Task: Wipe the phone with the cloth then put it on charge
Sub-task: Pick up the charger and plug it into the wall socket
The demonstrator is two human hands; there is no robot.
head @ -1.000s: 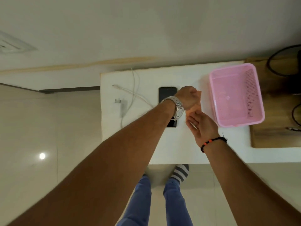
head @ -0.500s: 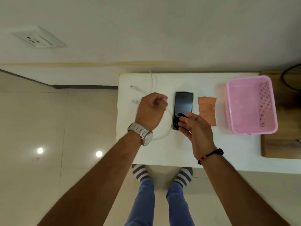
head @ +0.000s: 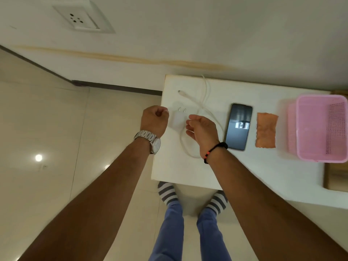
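The glossy black slab phone (head: 238, 126) is seen flat on the smooth white table (head: 244, 166), right of centre, beside the crinkled orange cloth (head: 266, 130); wiping is judged done. Charging remains: the white plastic plug (head: 178, 119) and looped cable (head: 204, 102) lie unconnected. The left hand (head: 154, 119) is fisted, empty; the right hand (head: 202, 129) is loosely cupped, gripping nothing.

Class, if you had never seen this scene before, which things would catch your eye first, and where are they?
The bright pink basket at the table's right end stands out first. Left of it lie an orange cloth and a dark phone, side by side. Further left, both hands, left and right, hover by a white charger and its looped cable.
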